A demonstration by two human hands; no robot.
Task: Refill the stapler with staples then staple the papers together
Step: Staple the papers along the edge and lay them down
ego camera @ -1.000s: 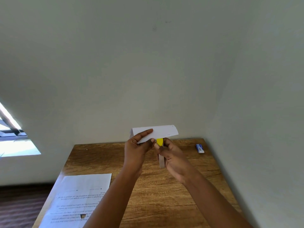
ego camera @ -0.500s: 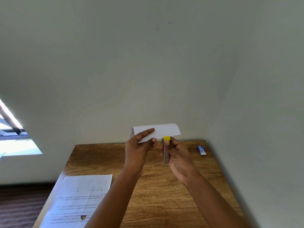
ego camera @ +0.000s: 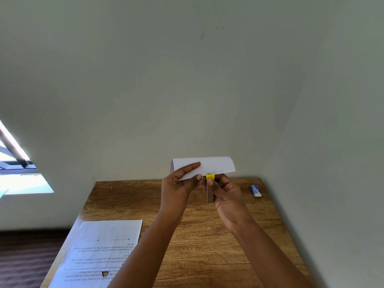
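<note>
The left hand (ego camera: 177,189) is pinching a folded white paper (ego camera: 204,167) up in the air over the far end of the tabletop (ego camera: 218,235), thumb on the near face and fingers curled behind, while the right hand (ego camera: 227,197) is gripping a small stapler (ego camera: 209,188) with a yellow tip that is touching the paper's lower edge. Further out, a printed sheet (ego camera: 104,252) with a small hole near its bottom is lying flat on the near left of the tabletop, and a little blue and white box (ego camera: 255,190) is sitting well apart by the far right corner.
</note>
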